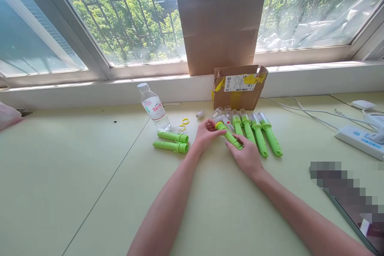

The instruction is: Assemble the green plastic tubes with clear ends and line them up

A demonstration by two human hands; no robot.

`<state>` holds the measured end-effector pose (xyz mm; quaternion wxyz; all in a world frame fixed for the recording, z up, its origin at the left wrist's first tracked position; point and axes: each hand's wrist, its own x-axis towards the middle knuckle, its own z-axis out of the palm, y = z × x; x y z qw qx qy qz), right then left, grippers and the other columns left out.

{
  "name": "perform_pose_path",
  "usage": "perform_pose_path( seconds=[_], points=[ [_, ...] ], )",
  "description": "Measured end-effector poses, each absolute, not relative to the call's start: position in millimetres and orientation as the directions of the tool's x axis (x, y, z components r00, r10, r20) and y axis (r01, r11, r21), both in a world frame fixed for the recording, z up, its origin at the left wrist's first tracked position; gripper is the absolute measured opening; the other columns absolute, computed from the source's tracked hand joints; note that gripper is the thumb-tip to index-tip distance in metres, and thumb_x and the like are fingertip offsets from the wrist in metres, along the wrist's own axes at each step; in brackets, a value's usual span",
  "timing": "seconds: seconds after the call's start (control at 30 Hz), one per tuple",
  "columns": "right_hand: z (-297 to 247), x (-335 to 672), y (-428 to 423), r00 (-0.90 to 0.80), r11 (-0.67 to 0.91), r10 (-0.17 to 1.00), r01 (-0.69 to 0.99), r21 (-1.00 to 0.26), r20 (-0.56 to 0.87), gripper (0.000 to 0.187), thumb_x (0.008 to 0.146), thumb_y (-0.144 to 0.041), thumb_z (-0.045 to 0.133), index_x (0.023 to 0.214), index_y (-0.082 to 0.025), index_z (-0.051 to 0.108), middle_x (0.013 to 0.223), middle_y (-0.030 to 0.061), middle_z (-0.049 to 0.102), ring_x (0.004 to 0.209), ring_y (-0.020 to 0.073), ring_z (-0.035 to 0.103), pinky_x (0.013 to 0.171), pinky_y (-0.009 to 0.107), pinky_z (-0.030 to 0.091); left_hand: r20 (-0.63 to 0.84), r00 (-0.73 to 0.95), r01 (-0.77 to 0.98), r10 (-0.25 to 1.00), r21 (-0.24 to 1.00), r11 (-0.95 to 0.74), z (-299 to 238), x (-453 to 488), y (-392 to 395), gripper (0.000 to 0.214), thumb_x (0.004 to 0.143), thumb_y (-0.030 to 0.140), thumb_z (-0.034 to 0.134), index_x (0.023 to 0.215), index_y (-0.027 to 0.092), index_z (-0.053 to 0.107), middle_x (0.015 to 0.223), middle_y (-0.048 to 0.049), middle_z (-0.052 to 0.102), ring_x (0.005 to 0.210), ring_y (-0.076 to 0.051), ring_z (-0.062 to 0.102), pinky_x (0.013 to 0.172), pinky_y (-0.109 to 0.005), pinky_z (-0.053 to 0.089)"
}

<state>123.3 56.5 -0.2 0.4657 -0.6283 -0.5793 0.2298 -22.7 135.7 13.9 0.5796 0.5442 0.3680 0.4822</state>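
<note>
A green plastic handle (pixel 230 138) with a yellow ring (pixel 220 125) round its upper end is tilted between my hands. My left hand (pixel 205 136) pinches it near the ring, thumb across the front. Around its lower end close the fingers of my right hand (pixel 246 154). Just behind lie a small white piece with a red spot (pixel 229 123) and clear ribbed caps (pixel 218 112). Several green handles with clear caps (pixel 272 136) lie in a row on the right. To the left are two uncapped handles (pixel 171 147) with threaded ends, and loose yellow rings (pixel 185 121).
A water bottle (pixel 154 108) stands at the back left, near a small white part (pixel 200 114). An open cardboard box (pixel 238 98) sits against the sill. On the right are a power strip (pixel 360 140), cables and a dark, partly pixelated device (pixel 339 204).
</note>
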Motion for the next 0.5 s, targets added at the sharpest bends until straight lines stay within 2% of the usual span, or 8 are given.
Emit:
perform_pose_path(
  seconds=[0.07,0.2,0.37,0.5],
  points=[
    [-2.4,122.2,56.5,0.211,0.160,0.914,0.597,-0.786,0.347,0.039,0.078,-0.037,0.060,0.108,-0.014,0.067,0.102,0.0113,0.071,0.090,0.0254,0.065,0.080,0.036,0.050,0.100,0.264,-0.160,0.959,0.985,-0.059,14.5,-22.5,135.3,0.046,0.051,0.028,0.085,0.075,0.018,0.047,0.075,0.0001,0.065,0.071,-0.013,0.062,0.071,-0.029,0.048],
    [-5.8,118.3,53.7,0.200,0.162,0.878,0.731,-0.663,0.435,0.036,0.082,-0.031,0.054,0.111,-0.013,0.066,0.103,0.0136,0.071,0.092,0.0263,0.066,0.082,0.037,0.050,0.099,0.261,-0.153,0.960,0.986,-0.060,14.4,-21.6,134.7,0.045,0.051,0.029,0.085,0.075,0.017,0.048,0.076,-0.0012,0.066,0.071,-0.015,0.062,0.071,-0.030,0.048],
    [-4.4,114.2,49.5,0.201,0.076,0.890,0.819,-0.569,0.409,0.038,0.086,-0.031,0.051,0.116,-0.013,0.065,0.102,0.0142,0.072,0.087,0.0282,0.068,0.077,0.038,0.050,0.107,0.237,-0.108,0.966,0.991,-0.083,13.9,-19.9,133.7,0.044,0.052,0.032,0.084,0.073,0.017,0.048,0.073,-0.0010,0.065,0.070,-0.014,0.062,0.067,-0.028,0.048],
    [-1.8,114.9,48.8,0.214,0.056,0.907,0.791,-0.609,0.361,0.040,0.087,-0.034,0.049,0.118,-0.013,0.065,0.098,0.0129,0.073,0.085,0.0273,0.068,0.074,0.035,0.050,0.120,0.213,-0.063,0.970,0.992,-0.109,13.0,-18.9,134.4,0.044,0.053,0.036,0.084,0.070,0.017,0.048,0.069,0.0008,0.062,0.068,-0.014,0.061,0.064,-0.027,0.047]
  ],
)
